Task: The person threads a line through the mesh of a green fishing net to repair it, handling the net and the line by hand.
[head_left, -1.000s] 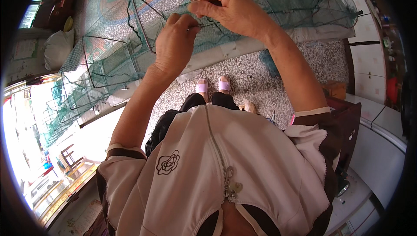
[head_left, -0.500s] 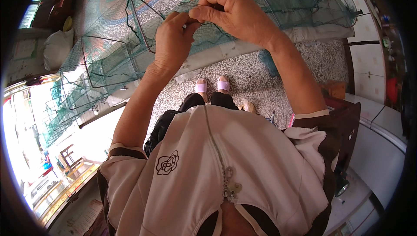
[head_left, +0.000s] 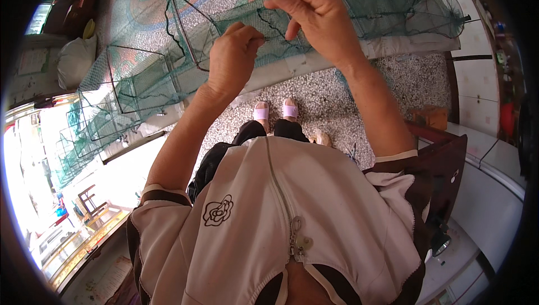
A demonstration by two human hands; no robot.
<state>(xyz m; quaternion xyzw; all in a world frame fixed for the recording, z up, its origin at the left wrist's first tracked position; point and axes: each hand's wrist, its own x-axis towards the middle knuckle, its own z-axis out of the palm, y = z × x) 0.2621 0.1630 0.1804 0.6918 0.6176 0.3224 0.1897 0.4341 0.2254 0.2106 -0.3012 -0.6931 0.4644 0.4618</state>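
Both thumb and forefinger of the left hand (head_left: pixel 231 60) press together, on what I cannot tell; the right hand (head_left: pixel 323 24), near it, has its fingers loosely spread. One green net (head_left: pixel 387 13) lies below and beyond them, reaching out either side across speckled floor (head_left: pixel 320 100). Two pink slippers (head_left: pixel 261 114) stand nearer the body; one white sack (head_left: pixel 77 62) sits far left.

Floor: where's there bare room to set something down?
Bare floor lies between the sandals and right forearm, and right of that forearm between the pale sheet and orange box. The far side is crowded with net.
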